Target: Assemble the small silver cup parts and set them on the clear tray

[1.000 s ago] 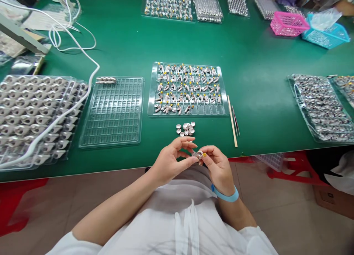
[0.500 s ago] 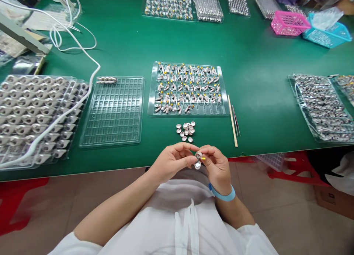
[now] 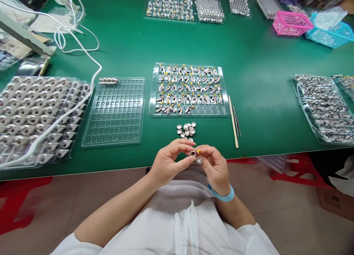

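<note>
Just past the table's front edge, my left hand (image 3: 168, 162) and my right hand (image 3: 217, 168) meet around a small grey part with a yellow piece and a round metal end (image 3: 199, 160). Fingertips of both hands pinch it. Beyond my hands lies a loose group of small round caps (image 3: 186, 129). Behind them is a clear tray (image 3: 212, 111) with rows of grey parts with yellow tips; the right of its front row has bare slots. A wooden stick (image 3: 233, 122) and tweezers (image 3: 237, 121) lie right of that tray.
At left are a nearly bare clear tray (image 3: 113, 118), stacked trays of grey parts (image 3: 33, 118) and a white cable (image 3: 91, 89). Filled trays (image 3: 323, 107) stand at right. Pink (image 3: 291, 24) and blue baskets (image 3: 329, 35) and more trays (image 3: 170, 7) are at the back.
The small part has been turned between my fingers, its yellow piece now pointing up. My left fingers have risen slightly and hide part of the nearest caps. The view has shifted slightly.
</note>
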Demonstrator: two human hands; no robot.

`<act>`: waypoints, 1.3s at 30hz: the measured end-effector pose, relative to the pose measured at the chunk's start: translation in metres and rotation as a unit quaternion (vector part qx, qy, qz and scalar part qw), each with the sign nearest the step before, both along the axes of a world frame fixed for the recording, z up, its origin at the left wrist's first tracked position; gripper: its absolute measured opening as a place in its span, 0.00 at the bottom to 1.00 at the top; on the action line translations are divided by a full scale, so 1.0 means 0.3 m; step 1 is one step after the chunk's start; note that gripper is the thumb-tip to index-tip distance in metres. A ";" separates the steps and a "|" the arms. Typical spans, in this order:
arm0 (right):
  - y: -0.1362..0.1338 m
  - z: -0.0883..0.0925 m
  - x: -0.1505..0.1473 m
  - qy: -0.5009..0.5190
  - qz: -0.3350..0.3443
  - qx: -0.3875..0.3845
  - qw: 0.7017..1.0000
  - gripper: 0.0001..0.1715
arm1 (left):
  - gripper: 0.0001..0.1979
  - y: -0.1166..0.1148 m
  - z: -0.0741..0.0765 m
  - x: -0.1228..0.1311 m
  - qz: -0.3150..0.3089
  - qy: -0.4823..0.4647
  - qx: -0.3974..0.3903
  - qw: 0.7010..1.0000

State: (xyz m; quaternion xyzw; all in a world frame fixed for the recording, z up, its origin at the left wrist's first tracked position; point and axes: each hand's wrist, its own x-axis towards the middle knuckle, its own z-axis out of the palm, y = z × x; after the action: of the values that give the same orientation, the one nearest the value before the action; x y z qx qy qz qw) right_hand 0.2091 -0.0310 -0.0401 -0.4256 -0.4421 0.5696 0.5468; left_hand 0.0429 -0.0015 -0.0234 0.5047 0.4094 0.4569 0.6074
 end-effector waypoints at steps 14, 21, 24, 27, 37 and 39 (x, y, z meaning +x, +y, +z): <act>0.010 0.011 0.029 -0.165 -0.048 0.088 0.981 0.06 | 0.10 -0.010 0.021 0.003 -0.028 0.097 -0.022 0.995; 0.011 0.019 0.036 -0.314 -0.014 0.270 0.910 0.16 | 0.08 -0.009 0.032 0.013 -0.029 0.146 0.043 0.988; 0.018 0.029 0.040 -0.326 0.006 0.294 0.898 0.17 | 0.09 -0.005 0.035 0.014 -0.030 0.162 0.075 0.983; 0.021 0.038 0.056 -0.344 0.040 0.304 0.888 0.18 | 0.10 -0.003 0.032 0.010 -0.039 0.168 0.099 0.980; 0.017 0.067 0.086 -0.402 0.069 0.299 0.863 0.15 | 0.10 0.007 0.039 0.006 -0.067 0.185 0.100 0.975; 0.017 0.070 0.085 -0.399 0.077 0.297 0.864 0.14 | 0.10 0.007 0.037 0.006 -0.078 0.185 0.108 0.974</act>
State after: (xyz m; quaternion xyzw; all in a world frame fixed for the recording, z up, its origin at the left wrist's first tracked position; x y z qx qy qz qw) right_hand 0.2344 -0.0259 -0.0190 -0.3988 -0.8018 0.2335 0.3790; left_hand 0.0448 0.0007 -0.0123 0.6739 0.4219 0.3482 0.4965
